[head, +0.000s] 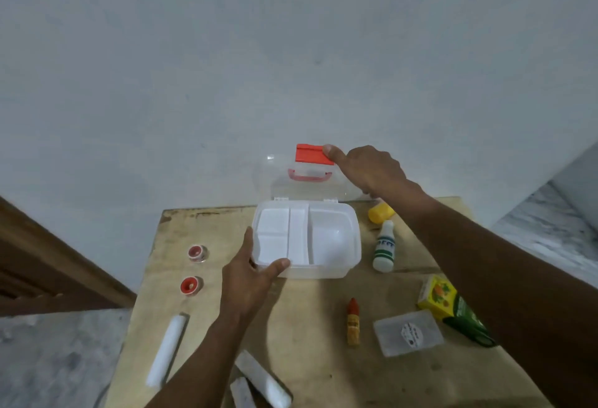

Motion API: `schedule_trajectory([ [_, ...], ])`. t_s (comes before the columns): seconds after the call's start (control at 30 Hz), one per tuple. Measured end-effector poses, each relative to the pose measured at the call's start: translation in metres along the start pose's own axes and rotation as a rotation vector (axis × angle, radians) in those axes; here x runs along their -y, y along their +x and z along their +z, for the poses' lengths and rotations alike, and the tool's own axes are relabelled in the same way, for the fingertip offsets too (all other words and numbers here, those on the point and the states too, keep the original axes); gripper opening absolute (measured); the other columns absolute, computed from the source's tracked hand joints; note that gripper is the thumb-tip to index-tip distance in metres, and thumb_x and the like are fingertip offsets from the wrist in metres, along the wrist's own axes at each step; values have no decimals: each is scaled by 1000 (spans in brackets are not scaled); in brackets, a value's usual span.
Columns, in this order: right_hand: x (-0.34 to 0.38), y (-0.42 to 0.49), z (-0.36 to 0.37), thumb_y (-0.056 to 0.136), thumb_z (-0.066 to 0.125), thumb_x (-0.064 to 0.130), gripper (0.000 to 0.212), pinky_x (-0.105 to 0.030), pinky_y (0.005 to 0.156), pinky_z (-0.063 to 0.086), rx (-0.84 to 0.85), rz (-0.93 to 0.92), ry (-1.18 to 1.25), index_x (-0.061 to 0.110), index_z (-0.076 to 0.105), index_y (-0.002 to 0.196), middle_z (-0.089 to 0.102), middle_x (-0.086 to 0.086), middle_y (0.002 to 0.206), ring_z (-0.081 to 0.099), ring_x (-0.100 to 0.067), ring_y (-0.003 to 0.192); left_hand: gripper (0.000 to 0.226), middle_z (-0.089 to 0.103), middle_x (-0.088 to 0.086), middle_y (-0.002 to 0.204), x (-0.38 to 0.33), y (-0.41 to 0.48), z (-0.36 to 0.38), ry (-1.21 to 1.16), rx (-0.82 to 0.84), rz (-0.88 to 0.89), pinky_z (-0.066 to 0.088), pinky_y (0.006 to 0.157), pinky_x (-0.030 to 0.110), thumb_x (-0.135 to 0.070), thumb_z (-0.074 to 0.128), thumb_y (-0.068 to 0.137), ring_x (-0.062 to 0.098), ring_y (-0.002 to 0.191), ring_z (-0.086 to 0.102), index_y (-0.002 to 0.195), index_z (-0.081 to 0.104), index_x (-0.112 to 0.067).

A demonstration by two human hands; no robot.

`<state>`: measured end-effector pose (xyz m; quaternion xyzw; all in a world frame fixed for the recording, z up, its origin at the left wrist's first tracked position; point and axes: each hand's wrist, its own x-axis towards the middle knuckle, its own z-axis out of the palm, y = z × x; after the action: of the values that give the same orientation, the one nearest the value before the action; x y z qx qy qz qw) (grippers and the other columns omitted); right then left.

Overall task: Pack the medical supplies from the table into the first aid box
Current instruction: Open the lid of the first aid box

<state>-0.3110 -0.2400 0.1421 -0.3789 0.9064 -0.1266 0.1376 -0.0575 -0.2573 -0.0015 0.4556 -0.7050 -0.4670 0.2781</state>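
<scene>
The white first aid box (351,255) sits open at the far middle of the wooden table (310,317), its white divided tray showing. Its clear lid (278,177) stands upright with a red latch (312,154) and red handle. My right hand (365,168) holds the lid's top edge beside the latch, thumb on the latch. My left hand (249,275) grips the box's near left corner. Around the box lie two tape rolls (198,253) (191,285), a white bottle (384,245), a yellow cap (381,211), a red-capped tube (353,321) and gauze rolls (166,349).
A clear plastic packet (407,333) and a yellow-green carton (453,307) lie at the right. More white rolls (263,378) lie at the near edge. A pale wall stands right behind the table. A brown wooden frame (48,265) is at the left.
</scene>
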Motion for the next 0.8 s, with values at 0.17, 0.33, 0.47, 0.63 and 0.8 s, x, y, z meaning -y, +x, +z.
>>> schedule_trajectory([
  [0.17, 8, 21, -2, 77, 21, 90, 87, -27, 57, 46, -21, 66, 47, 11, 58, 81, 66, -8, 81, 66, -28, 57, 100, 66, -1, 126, 4, -5, -1, 47, -8, -60, 53, 89, 26, -47, 82, 71, 15, 108, 63, 154, 30, -24],
  [0.33, 13, 30, 7, 84, 22, 83, 81, -29, 61, 48, -74, 119, 161, 11, 57, 93, 65, -8, 86, 67, -29, 61, 101, 67, -2, 122, 2, -2, -1, 99, 4, -105, 55, 87, 32, -52, 81, 70, 17, 106, 64, 153, 32, -22],
  [0.47, 2, 32, 15, 85, 29, 80, 83, -43, 88, 55, -63, 79, 372, 10, 56, 122, 63, -8, 115, 68, -28, 89, 100, 68, -2, 121, 0, -2, 0, 114, -3, -90, 56, 84, 31, -52, 81, 70, 17, 104, 64, 152, 34, -21],
  [0.63, -15, 24, 19, 88, 38, 74, 76, -51, 85, 56, -129, -72, 426, 4, 61, 107, 66, -9, 106, 63, -31, 94, 101, 68, -3, 121, -1, -2, 0, 129, -12, -84, 57, 85, 34, -56, 80, 68, 16, 105, 64, 152, 34, -23],
  [0.8, -16, 26, 12, 88, 43, 73, 75, -53, 78, 57, -124, -75, 423, -1, 58, 91, 64, -10, 81, 70, -33, 69, 100, 69, -5, 116, -3, -2, -3, 140, -7, -87, 56, 81, 30, -55, 81, 67, 16, 102, 65, 150, 37, -25],
])
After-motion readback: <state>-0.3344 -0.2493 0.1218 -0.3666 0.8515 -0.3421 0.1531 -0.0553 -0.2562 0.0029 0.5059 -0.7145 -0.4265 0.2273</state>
